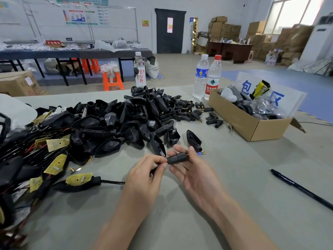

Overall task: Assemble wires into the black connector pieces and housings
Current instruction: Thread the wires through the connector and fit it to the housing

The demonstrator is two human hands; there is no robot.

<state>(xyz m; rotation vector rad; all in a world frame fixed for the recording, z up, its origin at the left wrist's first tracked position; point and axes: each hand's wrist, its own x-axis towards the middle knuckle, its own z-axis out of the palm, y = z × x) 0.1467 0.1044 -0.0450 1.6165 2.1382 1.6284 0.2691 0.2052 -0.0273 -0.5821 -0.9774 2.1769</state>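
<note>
Left hand [144,175] has thumb and forefinger closed tight, pinching a black wire [153,170] at the left end of the connector [175,158]; right hand [195,170] lies palm up, its fingers curled narrowly round the connector, which it holds just above the table [234,204]; most of the wire is hidden in the left fist; gold pins [203,152] peep past the right thumb, and I cannot tell what they belong to; both forearms reach in from the near edge, wrists angled inward; the housings [126,116] are piled just behind.
</note>
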